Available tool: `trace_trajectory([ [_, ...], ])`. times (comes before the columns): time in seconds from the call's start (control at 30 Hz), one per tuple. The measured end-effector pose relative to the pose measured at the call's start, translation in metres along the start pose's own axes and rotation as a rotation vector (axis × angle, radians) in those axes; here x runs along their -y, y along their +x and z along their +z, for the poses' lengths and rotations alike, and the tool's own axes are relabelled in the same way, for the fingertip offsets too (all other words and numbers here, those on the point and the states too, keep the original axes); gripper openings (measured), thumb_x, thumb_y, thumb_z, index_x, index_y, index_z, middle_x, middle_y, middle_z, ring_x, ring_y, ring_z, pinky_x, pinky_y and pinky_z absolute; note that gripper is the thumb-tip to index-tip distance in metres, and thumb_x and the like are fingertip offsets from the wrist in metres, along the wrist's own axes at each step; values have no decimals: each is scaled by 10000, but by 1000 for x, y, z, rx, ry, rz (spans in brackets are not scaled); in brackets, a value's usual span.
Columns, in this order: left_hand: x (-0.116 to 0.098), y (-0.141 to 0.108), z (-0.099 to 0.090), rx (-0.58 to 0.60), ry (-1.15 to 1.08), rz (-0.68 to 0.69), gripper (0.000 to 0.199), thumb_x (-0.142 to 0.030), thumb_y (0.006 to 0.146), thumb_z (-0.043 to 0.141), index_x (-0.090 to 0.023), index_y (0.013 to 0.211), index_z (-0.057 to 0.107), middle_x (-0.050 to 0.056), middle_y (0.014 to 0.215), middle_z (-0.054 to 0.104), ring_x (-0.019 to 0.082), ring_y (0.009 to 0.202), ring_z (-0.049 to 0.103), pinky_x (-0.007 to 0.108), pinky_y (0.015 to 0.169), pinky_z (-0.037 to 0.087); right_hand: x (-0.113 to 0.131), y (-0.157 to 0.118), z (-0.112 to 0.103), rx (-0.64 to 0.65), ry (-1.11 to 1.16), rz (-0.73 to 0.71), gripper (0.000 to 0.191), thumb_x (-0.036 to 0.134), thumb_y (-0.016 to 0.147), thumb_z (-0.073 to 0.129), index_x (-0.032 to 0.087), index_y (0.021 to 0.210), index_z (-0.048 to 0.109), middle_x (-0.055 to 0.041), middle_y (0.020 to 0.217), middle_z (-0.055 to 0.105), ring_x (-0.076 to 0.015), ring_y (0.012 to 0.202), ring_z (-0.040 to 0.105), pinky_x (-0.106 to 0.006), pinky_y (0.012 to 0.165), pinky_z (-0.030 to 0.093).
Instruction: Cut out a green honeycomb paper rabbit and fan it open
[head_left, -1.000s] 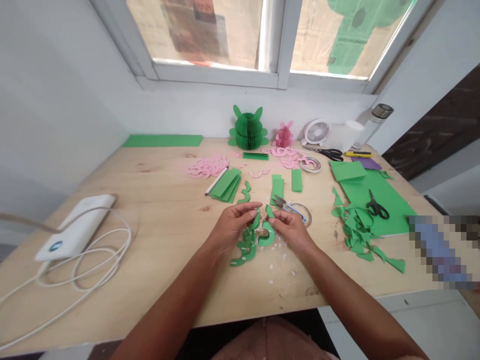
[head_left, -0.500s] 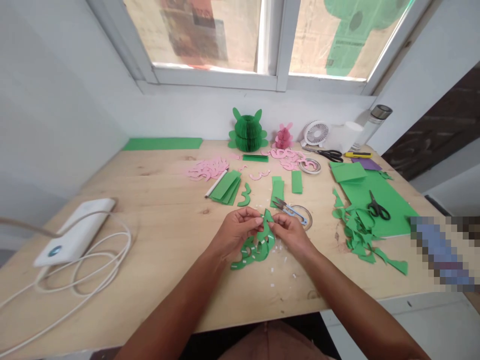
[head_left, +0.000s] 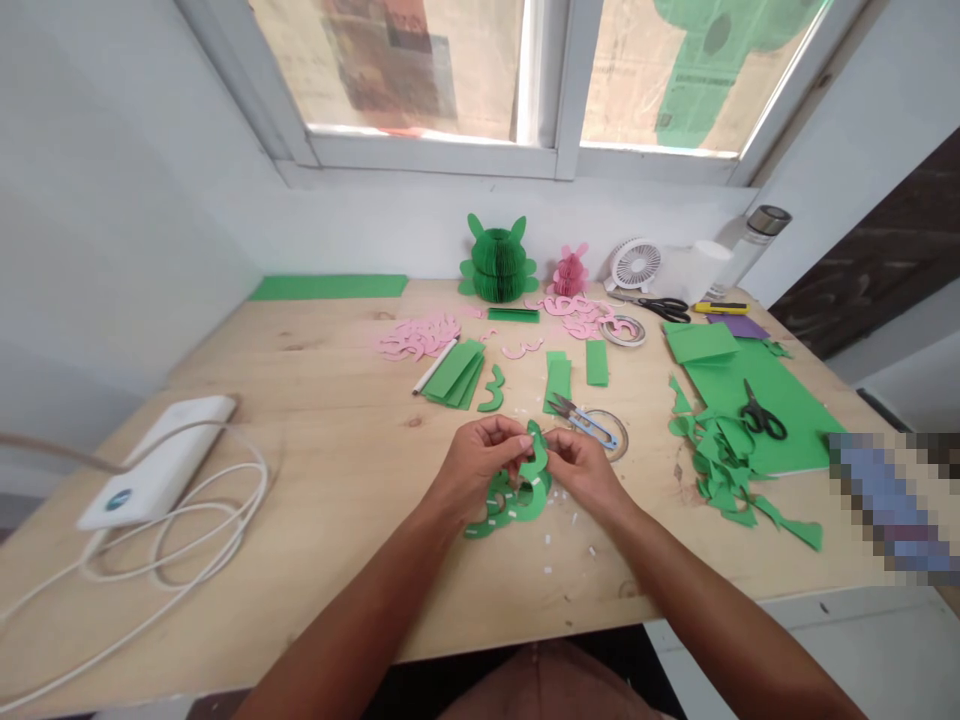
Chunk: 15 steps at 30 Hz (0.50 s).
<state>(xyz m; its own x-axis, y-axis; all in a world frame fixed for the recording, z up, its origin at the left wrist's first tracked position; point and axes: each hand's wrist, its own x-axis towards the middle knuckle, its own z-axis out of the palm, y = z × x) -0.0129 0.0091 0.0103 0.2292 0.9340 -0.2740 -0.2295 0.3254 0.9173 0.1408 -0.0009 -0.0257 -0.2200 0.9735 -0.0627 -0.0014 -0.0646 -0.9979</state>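
Note:
Between the fingertips of my left hand [head_left: 472, 465] and my right hand [head_left: 589, 470] is a scalloped green paper cutout [head_left: 531, 508]. Both hands are closed in a pinch on its upper end, and its curved lower part hangs over the table, bearing small white strips. More green curved pieces [head_left: 480, 527] with white strips lie under and beside it, partly hidden by my left hand. Just beyond my right hand rest blue-handled thread snips [head_left: 589, 422], partly over a roll of tape [head_left: 625, 438]. A loose green wavy cutout [head_left: 493, 392] lies beyond my left hand.
Folded green strips [head_left: 457, 375], a white pen [head_left: 435, 366] and pink cutouts [head_left: 420, 337] lie farther back. Green scraps [head_left: 724, 455] and black scissors [head_left: 763, 415] are at right. A white power strip [head_left: 161, 460] with looped cable sits left. A green honeycomb paper figure [head_left: 499, 268] stands behind.
The green cutout has turned slightly between my fingers, so its lower curve shows more broadly. Both hands keep their pinch, and the view has shifted a little.

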Motion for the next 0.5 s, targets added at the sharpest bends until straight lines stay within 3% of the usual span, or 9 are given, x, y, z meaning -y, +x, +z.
trace_trajectory([
  [0.5,2,2,-2,-19,26,-16,227,-289,577,768,-132,631,614,13,555,626,85,433,511,197,403,407,-1,0,0,5,-19,-6,257,428,729,655,181,669,619,15,592,552,-124,555,481,-248,531,381],
])
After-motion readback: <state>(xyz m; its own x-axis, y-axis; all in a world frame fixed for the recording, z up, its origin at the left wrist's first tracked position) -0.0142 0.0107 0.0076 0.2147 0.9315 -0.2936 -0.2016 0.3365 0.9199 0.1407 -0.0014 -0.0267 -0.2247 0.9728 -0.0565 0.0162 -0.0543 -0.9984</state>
